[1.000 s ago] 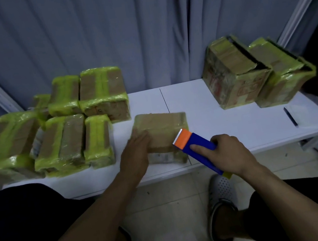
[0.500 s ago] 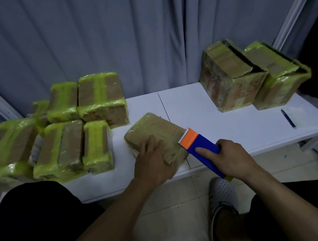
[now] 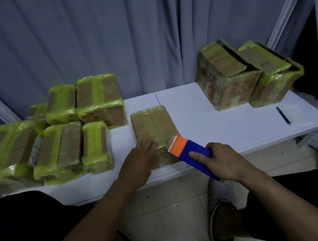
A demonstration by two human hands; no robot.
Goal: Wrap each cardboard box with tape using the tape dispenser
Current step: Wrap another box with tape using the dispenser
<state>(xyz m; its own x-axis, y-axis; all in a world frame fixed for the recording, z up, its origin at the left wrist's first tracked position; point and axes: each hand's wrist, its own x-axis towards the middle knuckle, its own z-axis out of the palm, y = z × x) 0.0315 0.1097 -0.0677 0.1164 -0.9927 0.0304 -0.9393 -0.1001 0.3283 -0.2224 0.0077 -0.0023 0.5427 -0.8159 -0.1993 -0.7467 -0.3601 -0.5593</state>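
Cardboard box (image 3: 152, 125) lies flat on the white table (image 3: 218, 129) under the left hand (image 3: 139, 162), whose straight fingers press its near left edge. Just right of it, the right hand (image 3: 225, 162) grips the blue tape dispenser (image 3: 195, 154), its orange head touching the box's near right corner. Left of the left hand sit green-taped boxes (image 3: 70, 142); beyond the right hand stand 2 larger boxes (image 3: 229, 82).

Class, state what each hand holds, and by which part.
The right hand grips the tape dispenser by its blue body; the left hand rests on the box, gripping nothing.
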